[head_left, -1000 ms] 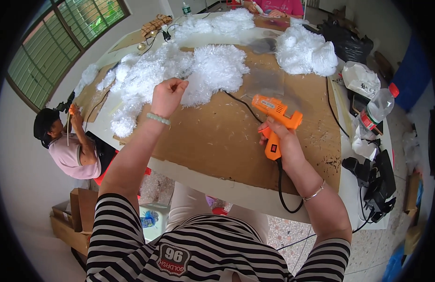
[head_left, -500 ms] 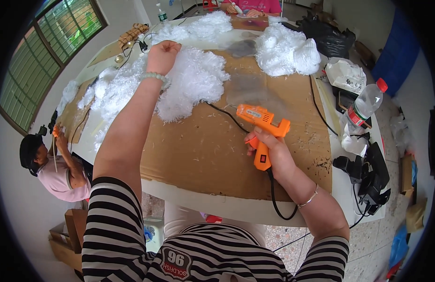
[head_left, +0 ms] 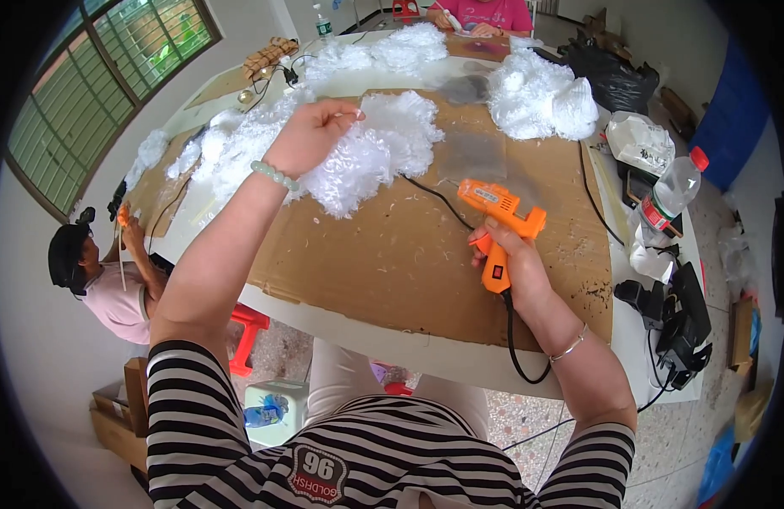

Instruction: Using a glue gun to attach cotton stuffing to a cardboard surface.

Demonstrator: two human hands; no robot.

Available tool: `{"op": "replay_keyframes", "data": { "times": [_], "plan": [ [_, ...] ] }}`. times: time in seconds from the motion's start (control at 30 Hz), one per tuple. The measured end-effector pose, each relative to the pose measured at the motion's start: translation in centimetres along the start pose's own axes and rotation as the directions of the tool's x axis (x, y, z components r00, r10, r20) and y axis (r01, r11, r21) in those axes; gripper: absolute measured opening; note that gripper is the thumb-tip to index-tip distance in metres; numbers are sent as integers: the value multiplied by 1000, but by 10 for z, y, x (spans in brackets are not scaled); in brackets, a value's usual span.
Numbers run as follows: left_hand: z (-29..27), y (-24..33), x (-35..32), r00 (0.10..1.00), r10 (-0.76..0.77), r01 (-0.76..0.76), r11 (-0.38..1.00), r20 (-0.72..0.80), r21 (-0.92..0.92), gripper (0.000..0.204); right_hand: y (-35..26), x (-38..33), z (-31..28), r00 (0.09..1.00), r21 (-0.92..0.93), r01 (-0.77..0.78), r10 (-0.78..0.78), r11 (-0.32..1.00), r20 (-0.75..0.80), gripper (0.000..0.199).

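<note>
My right hand (head_left: 512,250) is wrapped round the handle of an orange hot glue gun (head_left: 502,210), whose nozzle points to the far left over the cardboard. A black cord hangs from the bottom of its grip. Over the white fluffy strands (head_left: 354,170), my left hand (head_left: 320,131) is closed in a pinch. A small white piece (head_left: 359,114) shows at its fingertips, too small to name further. The fluffy material lies in a heap under and beyond that hand, and partly hidden by it.
Brown cardboard (head_left: 392,263) covers much of the white table. More white fluff (head_left: 540,93) is heaped at the far right. A clear bottle (head_left: 673,191) with a red cap stands on the right, near black devices (head_left: 680,322). Co-workers sit at the left (head_left: 112,280) and far side (head_left: 493,15).
My left hand has come rightward and a little nearer, and a small white piece now shows in its pinch. The glue gun stays in my right hand. The whole view has shifted slightly.
</note>
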State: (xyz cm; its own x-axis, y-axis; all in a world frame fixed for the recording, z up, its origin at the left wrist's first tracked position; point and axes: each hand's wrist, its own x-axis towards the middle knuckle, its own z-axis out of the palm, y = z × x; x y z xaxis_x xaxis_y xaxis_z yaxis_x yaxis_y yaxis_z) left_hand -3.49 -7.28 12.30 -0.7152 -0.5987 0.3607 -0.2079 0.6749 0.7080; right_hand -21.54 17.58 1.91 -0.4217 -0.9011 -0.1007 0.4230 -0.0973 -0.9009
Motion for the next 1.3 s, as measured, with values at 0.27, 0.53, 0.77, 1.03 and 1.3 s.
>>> {"op": "replay_keyframes", "data": {
  "times": [0.27, 0.53, 0.77, 1.03, 1.3],
  "plan": [
    [12, -25, -38, 985, -132, 101, 963, 109, 248, 21, -4, 2, 2, 1000, -20, 8, -8, 1000, 13, 19],
    [52, -44, -50, 937, 284, -344, 853, 203, 393, 22, -4, 2, 3, 1000, -22, -13, 13, 1000, -25, 19],
    [21, -32, 9, 962, -258, 199, 887, -88, -416, 11, -2, 3, -1, 1000, -16, -15, 16, 1000, 13, 21],
    [11, -20, 7, 949, -188, 62, 897, -252, -438, 9, -4, 0, 3, 1000, -15, -16, 16, 1000, 20, 20],
    [35, 31, -77, 644, 510, -764, 471, 570, 441, 30, -3, 1, -1, 1000, 1, 16, -16, 1000, 5, 18]
  ]
}}
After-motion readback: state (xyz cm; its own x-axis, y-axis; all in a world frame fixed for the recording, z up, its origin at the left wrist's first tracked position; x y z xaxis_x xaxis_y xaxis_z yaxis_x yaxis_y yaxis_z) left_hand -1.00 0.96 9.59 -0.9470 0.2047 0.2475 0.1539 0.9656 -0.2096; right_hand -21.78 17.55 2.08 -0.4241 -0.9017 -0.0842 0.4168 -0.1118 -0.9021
